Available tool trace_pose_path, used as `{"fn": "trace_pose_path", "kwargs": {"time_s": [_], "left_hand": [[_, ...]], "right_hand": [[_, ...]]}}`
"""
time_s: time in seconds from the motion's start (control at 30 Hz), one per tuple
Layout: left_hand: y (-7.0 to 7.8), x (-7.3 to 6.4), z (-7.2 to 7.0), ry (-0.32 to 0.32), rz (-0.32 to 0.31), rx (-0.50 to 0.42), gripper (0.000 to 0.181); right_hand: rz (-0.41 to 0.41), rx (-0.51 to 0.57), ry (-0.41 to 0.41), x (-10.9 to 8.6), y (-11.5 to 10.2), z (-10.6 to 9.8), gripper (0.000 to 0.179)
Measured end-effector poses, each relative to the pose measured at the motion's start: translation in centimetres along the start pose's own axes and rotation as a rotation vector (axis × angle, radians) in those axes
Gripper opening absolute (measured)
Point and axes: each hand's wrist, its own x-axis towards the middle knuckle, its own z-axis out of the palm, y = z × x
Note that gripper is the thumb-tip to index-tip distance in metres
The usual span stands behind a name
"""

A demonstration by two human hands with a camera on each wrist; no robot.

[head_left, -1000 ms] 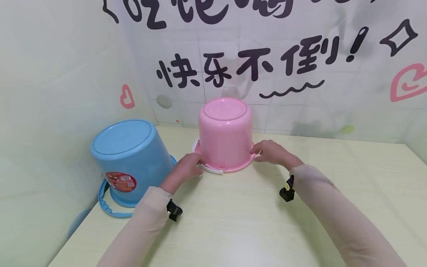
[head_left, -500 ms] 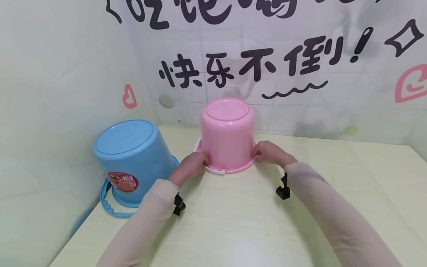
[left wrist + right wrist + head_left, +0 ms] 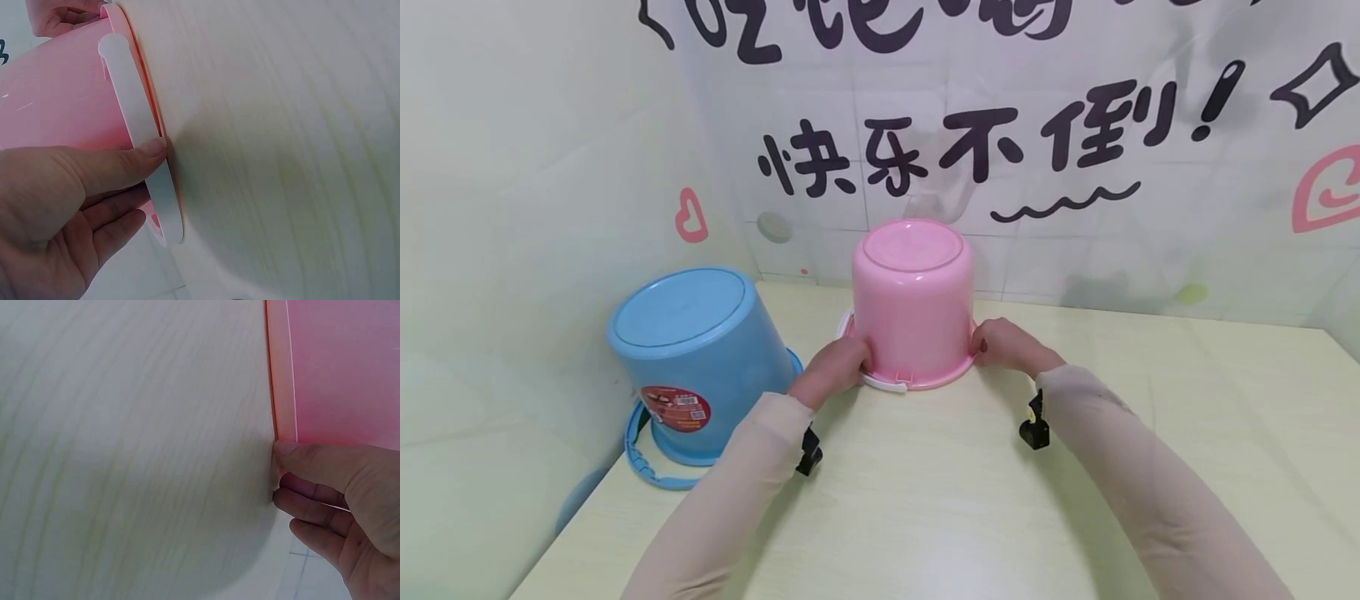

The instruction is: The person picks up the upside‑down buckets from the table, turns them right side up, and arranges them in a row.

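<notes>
My left hand (image 3: 833,367) and right hand (image 3: 1011,343) pinch the pink bucket (image 3: 913,308) by its rim (image 3: 285,375), fingers (image 3: 309,509) nearly closed; I'd lift evenly.

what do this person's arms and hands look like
Left sleeve and right sleeve are long, plain, pale beige-pink. A blocky black device sits at each wrist, the right one with a yellow spot. Left hand and right hand are gloveless.
</notes>
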Motion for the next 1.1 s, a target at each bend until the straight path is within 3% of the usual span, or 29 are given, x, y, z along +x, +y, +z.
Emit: {"fn": "trace_pose_path", "kwargs": {"time_s": [0.5, 0.73, 0.97, 1.1], "left_hand": [[-0.5, -0.4, -0.6, 0.034, 0.047, 0.015, 0.009], [-0.6, -0.7, -2.0, 0.073, 0.143, 0.058, 0.012], [-0.7, -1.1, -3.6, 0.125, 0.271, 0.030, 0.020], [-0.2, -1.5, -4.7, 0.100, 0.267, 0.002, 0.018]], "right_hand": [[0.027, -0.010, 0.031, -0.4, -0.6, -0.3, 0.013], [-0.059, -0.086, 0.097, -0.6, -0.6, -0.8, 0.010], [-0.065, -0.085, 0.132, -1.0, -0.9, -1.7, 0.010], [-0.047, -0.068, 0.144, -1.3, -1.5, -2.8, 0.009]]}}
